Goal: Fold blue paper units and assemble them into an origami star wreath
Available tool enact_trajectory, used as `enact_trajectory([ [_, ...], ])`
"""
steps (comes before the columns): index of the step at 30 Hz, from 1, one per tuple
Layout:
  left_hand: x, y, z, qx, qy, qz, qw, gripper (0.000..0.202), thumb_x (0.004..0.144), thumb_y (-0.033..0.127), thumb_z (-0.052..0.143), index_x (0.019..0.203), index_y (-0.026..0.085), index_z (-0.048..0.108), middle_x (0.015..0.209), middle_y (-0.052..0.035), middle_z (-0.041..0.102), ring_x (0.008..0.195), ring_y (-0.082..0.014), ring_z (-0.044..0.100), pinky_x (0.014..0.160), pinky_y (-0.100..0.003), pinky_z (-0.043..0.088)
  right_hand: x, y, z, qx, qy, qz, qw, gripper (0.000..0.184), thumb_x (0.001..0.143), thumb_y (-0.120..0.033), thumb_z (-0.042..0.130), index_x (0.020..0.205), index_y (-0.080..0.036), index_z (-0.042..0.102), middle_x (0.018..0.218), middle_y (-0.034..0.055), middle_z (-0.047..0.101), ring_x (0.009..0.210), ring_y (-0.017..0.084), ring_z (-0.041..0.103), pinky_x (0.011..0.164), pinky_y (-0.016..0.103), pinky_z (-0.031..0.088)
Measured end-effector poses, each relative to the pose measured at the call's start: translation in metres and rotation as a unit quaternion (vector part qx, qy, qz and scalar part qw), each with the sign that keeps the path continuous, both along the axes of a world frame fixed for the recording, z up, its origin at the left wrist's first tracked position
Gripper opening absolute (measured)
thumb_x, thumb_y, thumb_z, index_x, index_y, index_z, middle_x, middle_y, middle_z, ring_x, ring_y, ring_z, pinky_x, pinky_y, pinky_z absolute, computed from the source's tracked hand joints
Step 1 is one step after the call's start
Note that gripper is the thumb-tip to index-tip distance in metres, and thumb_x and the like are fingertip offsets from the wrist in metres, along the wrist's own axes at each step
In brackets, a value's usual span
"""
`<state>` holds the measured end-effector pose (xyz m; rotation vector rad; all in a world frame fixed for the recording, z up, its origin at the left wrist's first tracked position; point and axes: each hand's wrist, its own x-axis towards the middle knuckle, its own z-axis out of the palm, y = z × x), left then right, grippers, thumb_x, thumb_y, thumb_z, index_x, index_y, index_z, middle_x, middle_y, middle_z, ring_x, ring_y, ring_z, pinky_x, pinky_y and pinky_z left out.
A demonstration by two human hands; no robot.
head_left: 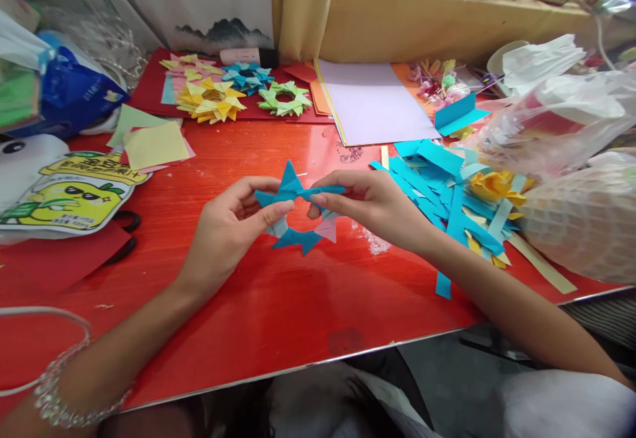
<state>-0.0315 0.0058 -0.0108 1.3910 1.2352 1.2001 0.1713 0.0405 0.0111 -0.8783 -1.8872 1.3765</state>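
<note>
Between my two hands, above the red table, is a ring of folded blue paper pieces, an origami star wreath (301, 240), with a pale piece and a pink piece in it. My left hand (238, 209) pinches its left side, thumb on top near a tall blue point. On the upper right, my right hand (365, 199) grips a narrow folded blue part between thumb and fingers. The fingers of both hands are partly hidden behind the paper. Whether that narrow part is joined to the ring I cannot tell.
Finished paper wreaths in yellow (209, 101), blue and green lie at the back. Square paper sheets (156, 145) sit to the left near a lemon-print pouch (74, 193). Lilac paper (372, 103) lies behind. Blue paper strips (454, 219) are heaped at right beside a netted bundle (576, 226).
</note>
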Motion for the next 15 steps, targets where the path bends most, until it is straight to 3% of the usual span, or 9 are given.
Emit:
enact_trajectory([
  [6,-0.0014,-0.0073,0.0082,0.074,0.09,0.002,0.993,0.003,0.081,0.031,0.069,0.084,0.029,0.069,0.081,0.0095,0.071,0.077,-0.0055,0.068,0.071,-0.008,0.055,-0.003,-0.0109,0.0037,0.154,-0.071,-0.031,0.985,0.019,0.091,-0.027,0.056,0.097,-0.012,0.065,0.079,0.0016,0.07,0.072,0.01,0.065,0.064,0.021,0.049],
  [10,-0.0023,-0.0048,0.0051,0.06,0.073,-0.039,0.995,0.011,0.081,0.028,0.069,0.091,0.028,0.067,0.087,0.0083,0.072,0.081,-0.0069,0.069,0.07,-0.009,0.056,-0.0033,-0.0109,0.0014,0.219,-0.115,-0.043,0.968,0.016,0.09,-0.023,0.057,0.097,-0.011,0.066,0.079,0.0019,0.071,0.069,0.01,0.065,0.06,0.021,0.048],
  [13,-0.0041,-0.0004,0.0015,0.025,0.057,-0.112,0.992,0.029,0.079,0.028,0.071,0.106,0.028,0.061,0.096,0.0056,0.072,0.088,-0.0114,0.07,0.073,-0.014,0.059,-0.003,-0.0084,-0.0011,0.221,-0.123,-0.051,0.966,0.016,0.09,-0.021,0.055,0.097,-0.011,0.066,0.077,0.0017,0.071,0.069,0.01,0.066,0.061,0.021,0.048],
  [15,-0.0048,0.0013,-0.0003,0.006,0.049,-0.129,0.99,0.033,0.08,0.028,0.071,0.11,0.028,0.058,0.095,0.0049,0.073,0.09,-0.013,0.07,0.075,-0.017,0.06,-0.0025,-0.0071,-0.0019,0.199,-0.116,-0.05,0.972,0.018,0.091,-0.021,0.054,0.1,-0.011,0.065,0.076,0.0015,0.071,0.069,0.01,0.067,0.062,0.02,0.049],
])
